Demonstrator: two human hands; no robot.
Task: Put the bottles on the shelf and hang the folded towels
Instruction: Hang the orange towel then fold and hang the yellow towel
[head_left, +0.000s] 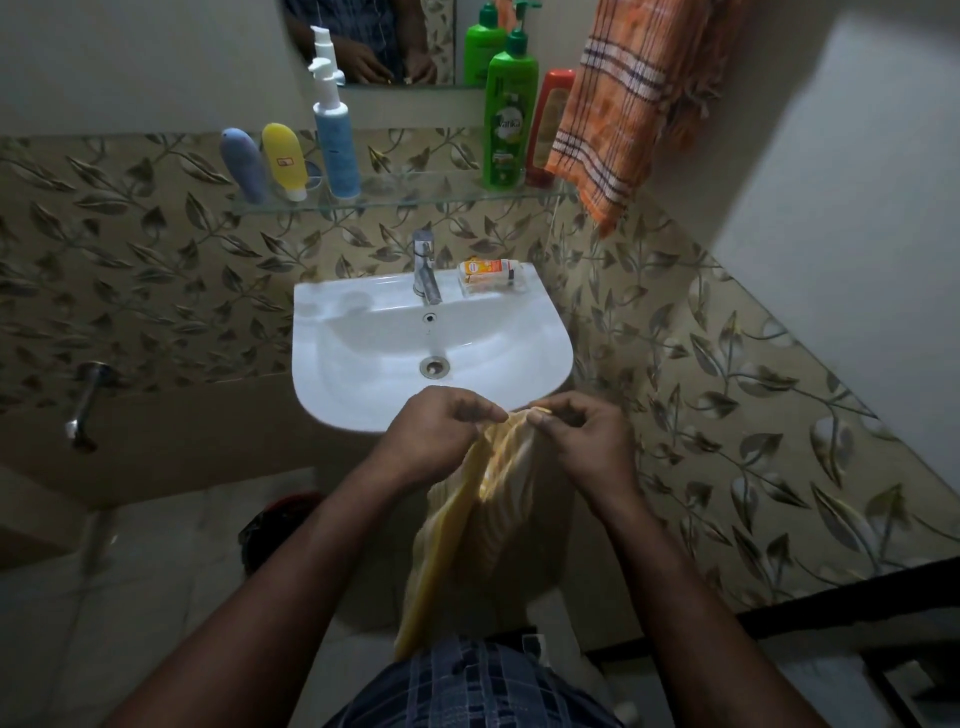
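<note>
A yellow striped towel (483, 525) hangs down in front of me, below the sink's front edge. My left hand (441, 431) and my right hand (576, 436) both pinch its top edge, close together. On the glass shelf (415, 200) stand a grey-blue tube (243, 165), a yellow tube (284, 160), a white and blue pump bottle (335, 140), a green pump bottle (509, 119) and a red bottle (549, 130). An orange checked towel (623, 109) hangs at the shelf's right end, partly covering the red bottle.
The white sink (363, 395) with its tap (426, 267) is just beyond my hands. A soap box (491, 275) lies on its back right corner. A mirror (374, 41) is above the shelf. A wall tap (85, 405) sticks out at left. A dark frame (831, 644) stands at lower right.
</note>
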